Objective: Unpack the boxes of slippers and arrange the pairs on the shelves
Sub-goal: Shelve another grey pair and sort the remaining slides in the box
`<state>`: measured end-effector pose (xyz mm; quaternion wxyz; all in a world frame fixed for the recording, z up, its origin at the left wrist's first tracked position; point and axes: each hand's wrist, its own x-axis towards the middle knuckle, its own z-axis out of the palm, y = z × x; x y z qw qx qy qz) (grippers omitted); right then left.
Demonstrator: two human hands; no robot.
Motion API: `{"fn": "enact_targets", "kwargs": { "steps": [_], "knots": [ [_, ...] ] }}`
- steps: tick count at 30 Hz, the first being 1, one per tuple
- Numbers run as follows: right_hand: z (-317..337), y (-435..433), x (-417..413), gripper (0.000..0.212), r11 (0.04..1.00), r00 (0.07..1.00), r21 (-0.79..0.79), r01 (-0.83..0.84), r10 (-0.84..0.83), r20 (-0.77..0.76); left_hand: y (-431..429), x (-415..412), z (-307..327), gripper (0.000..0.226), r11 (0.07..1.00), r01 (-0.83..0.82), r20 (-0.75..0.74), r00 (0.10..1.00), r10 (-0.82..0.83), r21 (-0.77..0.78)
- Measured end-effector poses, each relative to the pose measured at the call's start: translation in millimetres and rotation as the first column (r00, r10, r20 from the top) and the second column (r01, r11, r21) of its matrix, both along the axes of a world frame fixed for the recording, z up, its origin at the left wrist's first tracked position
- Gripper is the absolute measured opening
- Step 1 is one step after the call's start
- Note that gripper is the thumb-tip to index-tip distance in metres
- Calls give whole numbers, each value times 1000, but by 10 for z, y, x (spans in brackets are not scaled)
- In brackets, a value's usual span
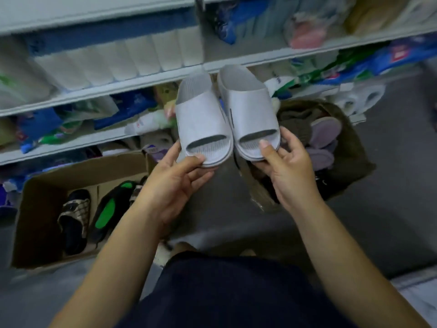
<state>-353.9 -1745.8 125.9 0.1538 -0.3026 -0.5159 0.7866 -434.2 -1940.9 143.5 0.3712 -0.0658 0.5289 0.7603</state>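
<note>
Two grey slippers (203, 119) are held side by side at the centre of the frame, toes toward the person, in front of the stocked shelves (94, 91). The left hand (175, 183) pinches the toe of one and the right hand (288, 171) the toe of the other, thumbs on top. A cardboard box (89, 166) at lower left holds other footwear.

A single wide-angle camera on the person's head looks forward and steeply down. The left hand (175, 183) and right hand (288, 171) sit close at mid-frame; shelves (142, 82) slant across the top, the floor (390, 197) and a box (94, 169) lie farther below.
</note>
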Motion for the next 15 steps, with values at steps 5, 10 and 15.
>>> {"fn": "enact_targets", "kwargs": {
  "steps": [5,10,15],
  "knots": [
    [443,840,397,60,997,991,22,77,-75,-109,897,204,501,60,996,86,-141,987,-79,41],
    [900,1387,434,67,983,951,1,184,-178,-253,1551,41,990,57,980,187,-296,941,-162,60],
    [1422,1906,437,65,938,897,105,330,-277,-345,2214,-187,1444,64,938,321,-416,876,-242,132]
  ]
}}
